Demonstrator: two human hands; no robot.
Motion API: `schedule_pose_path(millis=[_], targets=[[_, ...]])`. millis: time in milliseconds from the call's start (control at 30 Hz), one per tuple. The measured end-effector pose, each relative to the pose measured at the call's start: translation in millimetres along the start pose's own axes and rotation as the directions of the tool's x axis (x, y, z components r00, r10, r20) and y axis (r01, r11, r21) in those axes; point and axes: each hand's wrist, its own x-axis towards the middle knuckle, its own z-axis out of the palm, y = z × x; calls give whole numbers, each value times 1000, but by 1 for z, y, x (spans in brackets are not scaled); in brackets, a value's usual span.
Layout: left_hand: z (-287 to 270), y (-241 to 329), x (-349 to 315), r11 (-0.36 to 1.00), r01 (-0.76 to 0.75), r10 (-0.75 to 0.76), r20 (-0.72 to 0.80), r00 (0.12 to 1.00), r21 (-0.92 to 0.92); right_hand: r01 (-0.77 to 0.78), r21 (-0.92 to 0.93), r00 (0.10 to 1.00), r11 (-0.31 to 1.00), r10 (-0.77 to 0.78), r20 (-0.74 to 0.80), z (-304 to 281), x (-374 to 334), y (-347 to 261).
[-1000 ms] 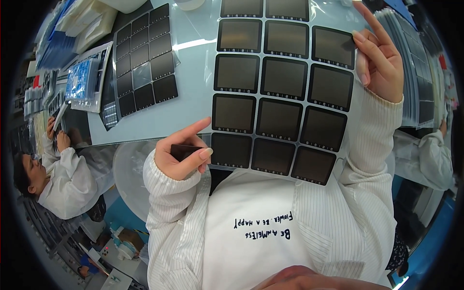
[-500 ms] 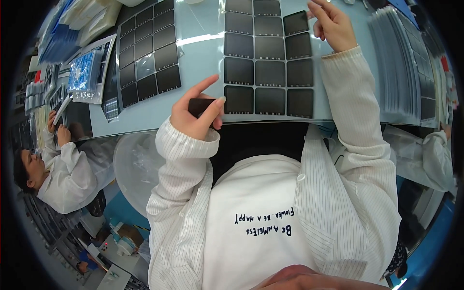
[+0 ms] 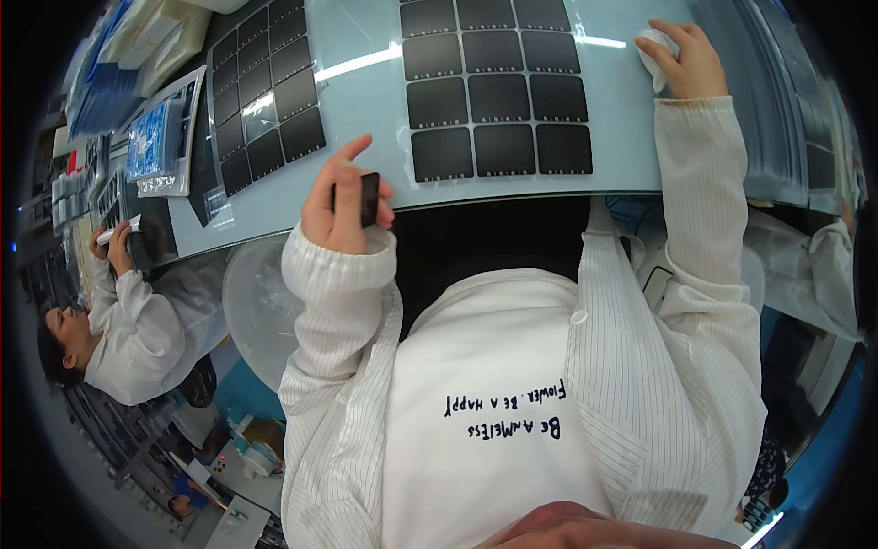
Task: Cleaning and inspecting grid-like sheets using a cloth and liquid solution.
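Note:
My left hand (image 3: 348, 201) is above the near edge of the table, index finger stretched out and the others curled round a small dark rectangular piece (image 3: 369, 199). Its exact kind cannot be told. Off to the right, my right hand (image 3: 693, 60) pinches a crumpled white cloth (image 3: 655, 60) over the glassy tabletop. Between the hands lies a sheet of dark rounded panels (image 3: 501, 99), set out in rows and columns. A similar sheet of dark panels (image 3: 274, 87) lies slanted farther left; one of its panels reflects light.
A thick stack of clear sheets (image 3: 761, 110) stands right of my right hand. At the left are a blue-patterned packet (image 3: 154, 142) and piled pale and blue sheets (image 3: 137, 55). A co-worker (image 3: 137, 320) in white works beside the table's left end. A translucent round tub (image 3: 259, 297) stands below the table edge.
My right hand has moved away from the panel sheet to the right and now holds the white cloth. My left hand has turned slightly, still holding the dark piece. The whole view has shifted.

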Motion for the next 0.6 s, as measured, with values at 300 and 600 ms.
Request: schedule_pose_path(millis=[300, 600], targets=[[-64, -60, -29, 937, 337, -323, 603, 729, 94, -202, 99, 976, 974, 192, 105, -30, -19, -48], [-260, -225, 56, 836, 506, -461, 228, 858, -212, -187, 306, 981, 933, 193, 8, -27, -38, -48]])
